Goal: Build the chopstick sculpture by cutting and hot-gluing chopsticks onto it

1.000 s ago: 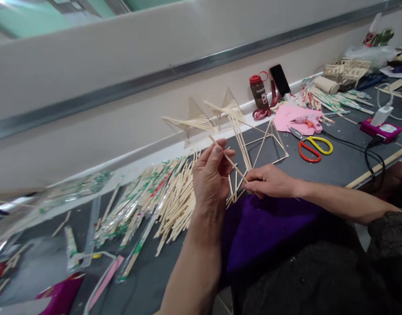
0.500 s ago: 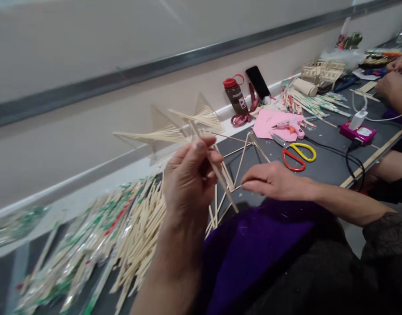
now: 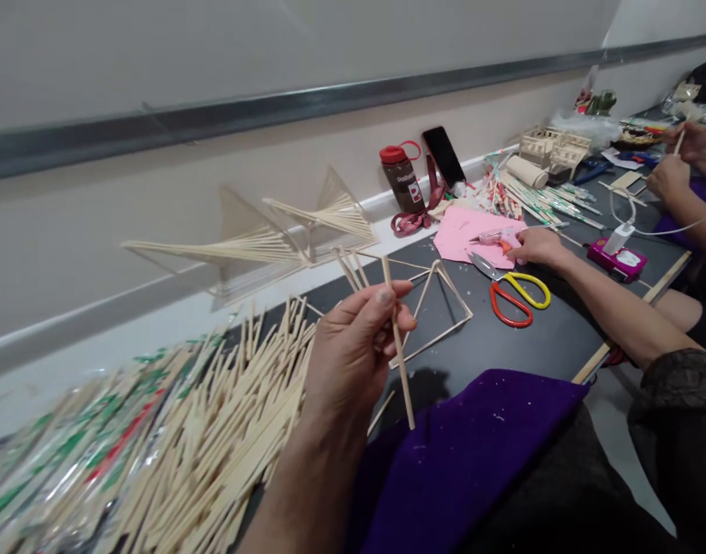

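At the dark grey bench (image 3: pixel 546 346), head view: left hand (image 3: pixel 353 331) has a thin, pale wooden stick (image 3: pixel 400 354) pinched between thumb and fingers. Stick is near upright, leaning slightly, lower end over the purple cloth (image 3: pixel 457 446) on the lap. One second back both hands were on it and it lay at a long diagonal; half a second back only the left had it, right hand just clear of its lower end. Now it stands steeper.

Right hand (image 3: pixel 541 250) is the big change: it has gone across to the pale pink glue gun (image 3: pixel 494 237), fingers at the handle. Can't make out whether they are closed round it, as the hand covers that end. Gun lies on the bright pink sheet (image 3: pixel 454 235) as before, just beyond the scissors with red and yellow handles (image 3: pixel 500 278), same spot too.

Open frame of thin wooden sticks (image 3: pixel 442 333) sits on the bench behind the left hand; its near bar shows more fully than half a second ago. Loose heap of pale sticks (image 3: pixel 231 431) lies left of that hand, plastic-wrapped sticks (image 3: pixel 99 446) further left. Two fan-shaped stick models stand by the wall, left one (image 3: pixel 254 248) and right one (image 3: pixel 341 215).

Camera has turned rightward: more of a co-worker's hands (image 3: pixel 670 177) shows at far right.
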`<control>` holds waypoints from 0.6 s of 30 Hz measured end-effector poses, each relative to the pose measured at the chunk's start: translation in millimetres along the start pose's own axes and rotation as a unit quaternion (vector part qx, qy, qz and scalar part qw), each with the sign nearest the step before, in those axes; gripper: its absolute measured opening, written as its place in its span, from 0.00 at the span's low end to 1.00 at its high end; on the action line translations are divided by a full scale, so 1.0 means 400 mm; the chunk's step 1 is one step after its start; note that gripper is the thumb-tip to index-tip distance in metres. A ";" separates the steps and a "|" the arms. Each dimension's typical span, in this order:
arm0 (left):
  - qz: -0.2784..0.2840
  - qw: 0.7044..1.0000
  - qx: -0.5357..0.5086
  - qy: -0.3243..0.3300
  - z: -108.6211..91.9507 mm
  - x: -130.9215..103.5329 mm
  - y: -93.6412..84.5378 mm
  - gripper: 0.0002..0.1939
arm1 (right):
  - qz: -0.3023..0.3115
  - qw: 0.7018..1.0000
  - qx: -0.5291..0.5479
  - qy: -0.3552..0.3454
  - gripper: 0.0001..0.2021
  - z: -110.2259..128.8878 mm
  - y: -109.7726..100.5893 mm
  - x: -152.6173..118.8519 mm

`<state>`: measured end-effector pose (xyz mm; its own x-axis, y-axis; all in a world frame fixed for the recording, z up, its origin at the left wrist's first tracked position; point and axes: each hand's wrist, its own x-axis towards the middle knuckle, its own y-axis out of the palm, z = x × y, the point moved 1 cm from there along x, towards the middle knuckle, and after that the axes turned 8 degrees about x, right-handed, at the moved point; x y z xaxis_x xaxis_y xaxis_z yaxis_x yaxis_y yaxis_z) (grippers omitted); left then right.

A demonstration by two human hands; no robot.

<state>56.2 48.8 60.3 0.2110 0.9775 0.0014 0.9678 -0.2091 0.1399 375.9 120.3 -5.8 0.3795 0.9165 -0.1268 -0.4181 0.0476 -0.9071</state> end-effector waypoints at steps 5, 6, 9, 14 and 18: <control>0.018 0.999 0.014 -0.037 0.007 -0.004 0.004 0.08 | 0.007 0.994 0.112 0.013 0.09 0.000 -0.014 0.012; 0.021 0.999 0.014 -0.040 0.008 -0.003 0.003 0.08 | 0.008 0.989 0.145 0.010 0.10 -0.001 -0.020 0.009; 0.017 0.999 0.009 -0.044 0.011 0.002 0.000 0.09 | -0.035 0.971 0.237 -0.007 0.08 0.002 -0.036 -0.008; 0.031 0.998 -0.002 -0.054 0.018 0.005 0.002 0.11 | -0.167 0.840 0.507 -0.096 0.09 0.058 -0.073 -0.076; 0.051 0.997 -0.022 -0.050 0.024 0.004 0.006 0.14 | -0.136 0.768 0.595 -0.193 0.13 0.123 -0.106 -0.171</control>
<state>60.2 49.6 51.2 0.3226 0.9430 -0.0814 0.9343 -0.3035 0.1870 326.8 75.1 61.1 0.4099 0.8462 0.3403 -0.9121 0.3772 0.1607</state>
